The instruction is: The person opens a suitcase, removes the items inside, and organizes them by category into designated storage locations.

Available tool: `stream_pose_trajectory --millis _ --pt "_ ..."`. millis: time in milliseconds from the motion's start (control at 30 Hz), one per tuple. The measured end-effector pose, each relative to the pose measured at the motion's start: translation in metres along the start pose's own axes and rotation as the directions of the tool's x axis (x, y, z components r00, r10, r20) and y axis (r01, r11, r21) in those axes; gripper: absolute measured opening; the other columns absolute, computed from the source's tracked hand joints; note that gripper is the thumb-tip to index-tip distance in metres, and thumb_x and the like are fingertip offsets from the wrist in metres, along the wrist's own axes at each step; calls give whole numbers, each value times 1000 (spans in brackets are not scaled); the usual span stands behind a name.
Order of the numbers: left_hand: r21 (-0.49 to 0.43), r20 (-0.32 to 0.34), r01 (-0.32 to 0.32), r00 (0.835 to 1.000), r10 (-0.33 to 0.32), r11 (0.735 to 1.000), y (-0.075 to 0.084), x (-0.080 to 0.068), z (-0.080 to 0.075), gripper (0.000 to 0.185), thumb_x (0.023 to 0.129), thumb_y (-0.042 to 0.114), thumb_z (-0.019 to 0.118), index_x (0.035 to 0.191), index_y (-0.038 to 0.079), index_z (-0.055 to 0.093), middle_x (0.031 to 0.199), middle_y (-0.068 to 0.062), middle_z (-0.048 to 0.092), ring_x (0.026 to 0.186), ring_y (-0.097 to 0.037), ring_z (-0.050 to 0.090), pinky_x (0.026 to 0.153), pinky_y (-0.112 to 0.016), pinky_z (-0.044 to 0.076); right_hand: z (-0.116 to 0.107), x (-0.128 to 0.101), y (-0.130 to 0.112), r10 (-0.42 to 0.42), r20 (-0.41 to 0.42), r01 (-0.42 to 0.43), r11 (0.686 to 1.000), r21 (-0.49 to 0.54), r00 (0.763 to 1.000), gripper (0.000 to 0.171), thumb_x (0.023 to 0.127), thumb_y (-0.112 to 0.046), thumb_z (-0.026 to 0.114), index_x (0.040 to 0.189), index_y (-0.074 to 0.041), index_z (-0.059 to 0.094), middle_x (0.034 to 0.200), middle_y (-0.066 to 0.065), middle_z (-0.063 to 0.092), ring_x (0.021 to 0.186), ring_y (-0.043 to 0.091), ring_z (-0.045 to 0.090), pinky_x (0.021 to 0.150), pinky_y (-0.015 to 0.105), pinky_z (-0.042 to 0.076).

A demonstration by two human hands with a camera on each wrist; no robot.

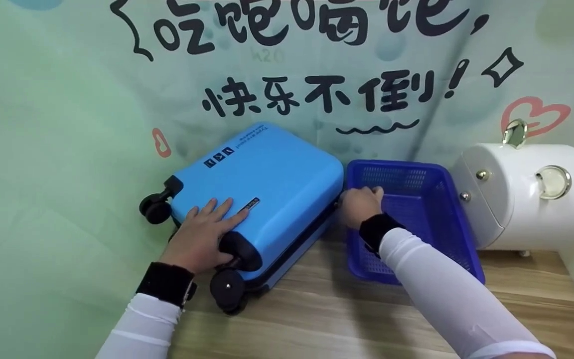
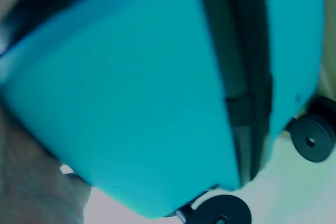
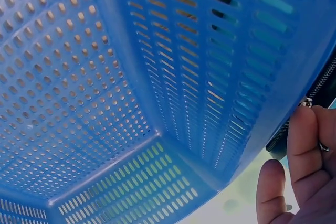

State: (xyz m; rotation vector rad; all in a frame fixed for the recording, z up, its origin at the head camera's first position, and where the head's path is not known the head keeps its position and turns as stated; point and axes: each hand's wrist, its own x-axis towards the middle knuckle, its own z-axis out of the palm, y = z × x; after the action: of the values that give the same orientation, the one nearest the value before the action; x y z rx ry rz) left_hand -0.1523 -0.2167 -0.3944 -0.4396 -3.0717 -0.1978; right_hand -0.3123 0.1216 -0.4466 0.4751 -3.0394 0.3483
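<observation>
A bright blue hard-shell suitcase point(image 1: 277, 174) lies on its side, its black wheels point(image 1: 227, 289) toward the left. Spread over its lower left corner is my left hand point(image 1: 200, 242), its thumb by the black wheel mount. In the left wrist view, part of that hand point(image 2: 37, 177) shows beside the blue shell point(image 2: 142, 93). At the suitcase's right end my right hand point(image 1: 361, 207) pinches a small metal zipper pull point(image 3: 306, 102) on the black zipper point(image 3: 321, 81). The head view hides the pull behind the fingers.
A dark blue perforated plastic basket point(image 1: 416, 219) stands right beside the suitcase, under my right forearm. To its right is a white barrel-shaped container point(image 1: 551, 214) with round knobs. A printed cloth point(image 1: 287, 60) hangs behind, above the wood-grain surface point(image 1: 317, 314).
</observation>
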Motion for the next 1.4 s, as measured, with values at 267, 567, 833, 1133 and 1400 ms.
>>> stream_pose_trajectory --millis 267,567,833,1133,1400 --pt "54 -1 14 1000 -14 998 5 0 2 98 83 40 89 165 37 35 172 -11 33 158 -44 30 123 -68 29 1 1 -2 35 21 -37 995 88 999 17 92 -17 65 80 -11 75 83 11 75 82 35 61 96 63 33" --pt "104 2 32 999 -32 994 14 0 3 98 85 47 87 166 35 33 172 -11 34 156 -46 33 120 -70 33 5 0 -10 -6 1 6 993 116 1000 18 91 -12 63 87 -11 81 86 10 78 89 39 64 97 63 33" --pt "152 -23 47 999 -44 987 21 -1 3 99 85 54 85 166 35 32 170 -13 36 153 -47 39 118 -68 37 8 0 -10 -17 -26 21 987 157 1000 16 88 -11 65 87 -14 81 88 8 78 91 38 64 101 65 31" --pt "220 -37 56 998 -49 974 30 -1 5 98 87 59 80 167 34 29 169 -15 38 151 -47 43 116 -66 41 6 -1 -14 -37 -55 47 982 183 998 20 93 -12 65 91 -14 85 87 10 79 88 39 65 95 62 31" --pt "224 -35 81 997 -75 971 38 0 8 98 88 63 77 168 34 28 169 -16 38 151 -48 42 116 -67 41 6 -2 -16 -47 -51 56 978 201 998 17 94 -12 67 93 -13 84 89 10 79 90 39 66 96 63 32"
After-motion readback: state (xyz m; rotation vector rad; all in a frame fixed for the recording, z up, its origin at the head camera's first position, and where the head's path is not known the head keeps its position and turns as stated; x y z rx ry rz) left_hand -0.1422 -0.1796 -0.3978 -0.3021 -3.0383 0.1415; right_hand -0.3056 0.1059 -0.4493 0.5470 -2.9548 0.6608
